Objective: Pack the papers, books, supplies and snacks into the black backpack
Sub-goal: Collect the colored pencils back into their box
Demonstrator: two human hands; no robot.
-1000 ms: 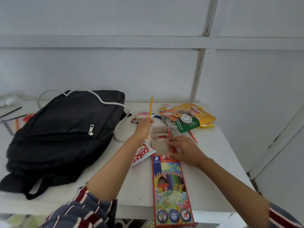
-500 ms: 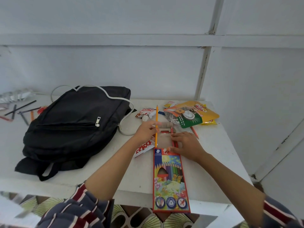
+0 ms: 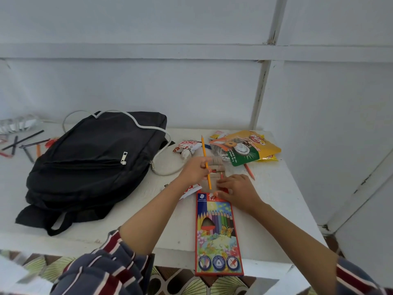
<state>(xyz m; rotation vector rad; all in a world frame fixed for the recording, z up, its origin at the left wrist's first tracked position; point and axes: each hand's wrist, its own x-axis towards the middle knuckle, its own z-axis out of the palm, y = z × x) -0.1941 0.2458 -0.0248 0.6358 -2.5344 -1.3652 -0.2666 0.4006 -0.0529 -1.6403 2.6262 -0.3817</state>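
The left grip pinches a yellow pencil, tip tilted up and away, over the cardboard tray sticking out of the pencil box. The right grip rests on the box's far end, fingers bent over the tray; whether it pinches anything cannot be told. The backpack lies flat to the left on the counter, zipped. Snack bags lie beyond the tray. Pens are scattered at the far left.
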